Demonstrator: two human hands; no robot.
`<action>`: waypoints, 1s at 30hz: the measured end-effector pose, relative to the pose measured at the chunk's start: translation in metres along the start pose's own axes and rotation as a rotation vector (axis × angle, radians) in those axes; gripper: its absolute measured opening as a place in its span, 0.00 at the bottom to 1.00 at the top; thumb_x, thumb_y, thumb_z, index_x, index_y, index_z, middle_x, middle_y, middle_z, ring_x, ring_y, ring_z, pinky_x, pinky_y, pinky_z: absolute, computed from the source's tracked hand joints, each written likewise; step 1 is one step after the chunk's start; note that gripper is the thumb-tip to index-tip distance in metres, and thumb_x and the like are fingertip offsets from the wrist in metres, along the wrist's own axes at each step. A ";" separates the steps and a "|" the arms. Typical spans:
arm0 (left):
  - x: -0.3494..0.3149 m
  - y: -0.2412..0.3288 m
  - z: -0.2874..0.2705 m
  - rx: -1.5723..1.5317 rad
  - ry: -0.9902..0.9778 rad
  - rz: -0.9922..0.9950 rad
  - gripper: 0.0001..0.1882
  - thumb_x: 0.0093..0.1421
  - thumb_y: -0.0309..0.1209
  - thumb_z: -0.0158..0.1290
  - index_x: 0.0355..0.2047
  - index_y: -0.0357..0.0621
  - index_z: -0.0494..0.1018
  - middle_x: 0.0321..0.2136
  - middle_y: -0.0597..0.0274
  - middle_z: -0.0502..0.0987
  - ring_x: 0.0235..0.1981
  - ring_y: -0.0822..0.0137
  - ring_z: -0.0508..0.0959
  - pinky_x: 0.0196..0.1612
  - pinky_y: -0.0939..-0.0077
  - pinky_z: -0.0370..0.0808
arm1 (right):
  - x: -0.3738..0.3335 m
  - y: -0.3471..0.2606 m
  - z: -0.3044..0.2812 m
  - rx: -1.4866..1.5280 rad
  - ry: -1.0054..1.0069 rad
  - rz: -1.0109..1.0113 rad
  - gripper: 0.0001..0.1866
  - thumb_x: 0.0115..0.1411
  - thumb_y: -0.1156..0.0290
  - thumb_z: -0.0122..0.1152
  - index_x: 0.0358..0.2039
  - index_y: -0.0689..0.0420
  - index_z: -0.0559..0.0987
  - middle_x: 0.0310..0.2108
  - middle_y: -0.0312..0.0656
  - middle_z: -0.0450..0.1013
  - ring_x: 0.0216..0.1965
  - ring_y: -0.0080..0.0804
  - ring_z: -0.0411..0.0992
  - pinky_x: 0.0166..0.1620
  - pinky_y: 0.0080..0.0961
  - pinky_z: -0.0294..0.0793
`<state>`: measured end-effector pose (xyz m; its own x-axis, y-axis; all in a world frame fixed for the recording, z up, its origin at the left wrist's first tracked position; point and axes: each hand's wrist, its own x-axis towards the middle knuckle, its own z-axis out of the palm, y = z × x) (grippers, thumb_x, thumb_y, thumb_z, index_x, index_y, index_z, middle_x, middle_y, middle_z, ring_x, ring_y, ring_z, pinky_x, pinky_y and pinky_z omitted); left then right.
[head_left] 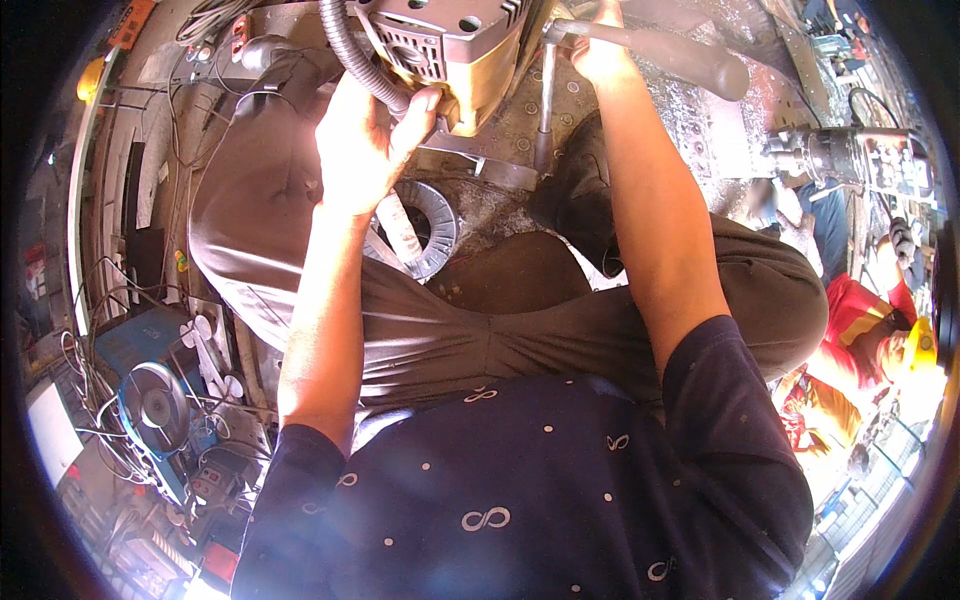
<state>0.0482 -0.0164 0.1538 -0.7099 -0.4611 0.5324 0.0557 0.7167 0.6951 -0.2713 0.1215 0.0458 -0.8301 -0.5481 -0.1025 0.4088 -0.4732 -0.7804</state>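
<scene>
A yellow-and-grey power drill [460, 60] with a vented motor housing stands in front of me at the top of the view, its upper part cut off. My left hand [360, 145] is closed round its near left side, thumb against the housing beside a black corrugated hose [352, 45]. To the drill's right, a lever with a thick dark grip [690, 60] sticks out, and a metal rod [547, 90] points down toward me. My right hand [603, 55] reaches past the lever at the drill's right side; its fingers are mostly hidden or out of frame.
A black ring-shaped spool [440, 235] with a pale strip [398, 228] across it lies between my legs. At left are a blue machine with a round reel [155, 408] and tangled cables. Metal machinery [850, 158] stands right, near a person in a yellow hard hat [918, 350].
</scene>
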 end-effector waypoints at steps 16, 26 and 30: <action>-0.004 0.001 0.001 0.067 0.014 -0.015 0.22 0.59 0.43 0.70 0.45 0.41 0.77 0.35 0.59 0.83 0.36 0.62 0.84 0.43 0.68 0.81 | -0.004 -0.005 0.009 -0.061 0.101 -0.058 0.40 0.70 0.37 0.51 0.75 0.40 0.55 0.38 0.52 0.73 0.30 0.44 0.77 0.31 0.45 0.83; 0.004 0.001 -0.006 0.085 -0.013 0.042 0.22 0.59 0.44 0.69 0.44 0.42 0.78 0.35 0.59 0.84 0.36 0.62 0.85 0.44 0.68 0.81 | -0.006 -0.001 0.013 -0.202 0.051 -0.141 0.39 0.70 0.38 0.51 0.75 0.41 0.54 0.37 0.52 0.72 0.28 0.45 0.76 0.30 0.45 0.81; 0.003 0.002 -0.007 0.016 0.002 -0.007 0.22 0.59 0.45 0.69 0.43 0.42 0.78 0.35 0.59 0.84 0.35 0.62 0.85 0.44 0.68 0.81 | -0.006 -0.003 0.009 -0.004 -0.008 -0.020 0.40 0.70 0.38 0.53 0.75 0.39 0.54 0.41 0.53 0.72 0.31 0.45 0.77 0.33 0.46 0.82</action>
<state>0.0514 -0.0199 0.1598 -0.7091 -0.4673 0.5280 0.0392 0.7216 0.6912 -0.2642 0.1205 0.0545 -0.8353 -0.5437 -0.0820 0.3905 -0.4816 -0.7846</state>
